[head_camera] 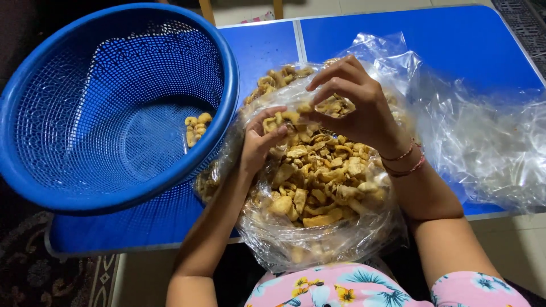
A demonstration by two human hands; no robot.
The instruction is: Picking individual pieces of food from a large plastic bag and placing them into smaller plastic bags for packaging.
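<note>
1. Golden-brown and crisp-looking, the fried snack pieces (318, 176) fill a big clear plastic bag (318, 241) sitting at the near edge of the blue table (455, 40), right against the person's lap.
2. Left hand (259, 139) is in at the bag's left rim, fingers curled around a few pieces, thumb pressing them in. Partly closed, a light pinch rather than a fist.
3. Right hand (355, 105) hovers over the far side of the heap, fingers bent and spread like a claw, a small cluster of pieces gathered under the fingertips. Two thin bracelets (406, 162) on that wrist.
4. Left of the bag, the blue mesh basket (108, 108) leans tilted, its near rim hanging past the table edge. Only a small clump of pieces (196, 128) lies inside it, by the right wall.
5. Right side: loose crumpled clear plastic (489, 136) spread across the table.
6. Risks, as I judge them: the bag's mouth is floppy and overhangs the edge, so a tug from either hand could slump it and spill pieces to the floor. The pieces look brittle; a hard squeeze would crush them. And that basket, tipped and overhanging, could slide off if bumped.
</note>
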